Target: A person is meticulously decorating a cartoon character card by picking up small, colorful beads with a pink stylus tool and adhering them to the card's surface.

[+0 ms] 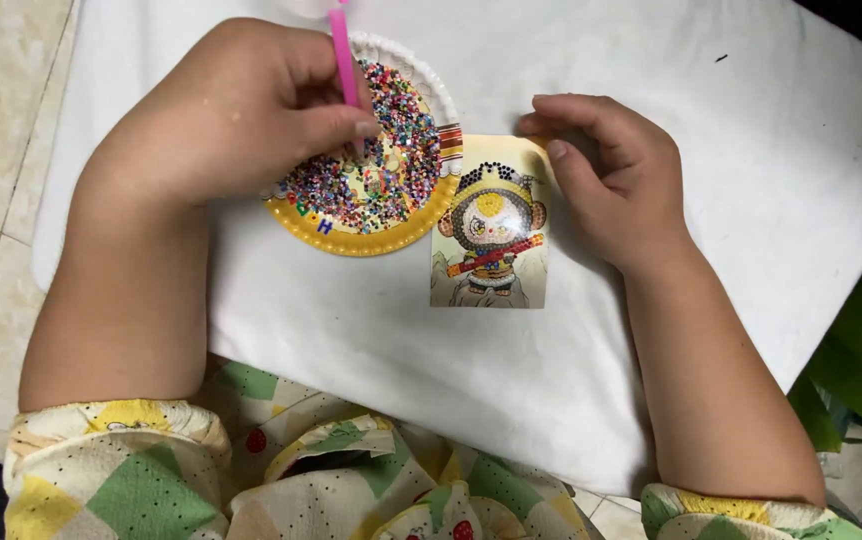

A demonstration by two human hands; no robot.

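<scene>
Sleeves (111, 470) below; left hand (241, 110) grips pink pen (343, 55).

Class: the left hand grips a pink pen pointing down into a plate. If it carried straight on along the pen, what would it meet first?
Probably the mixed coloured beads in the yellow-rimmed paper plate; the left hand hides the tip.
</scene>
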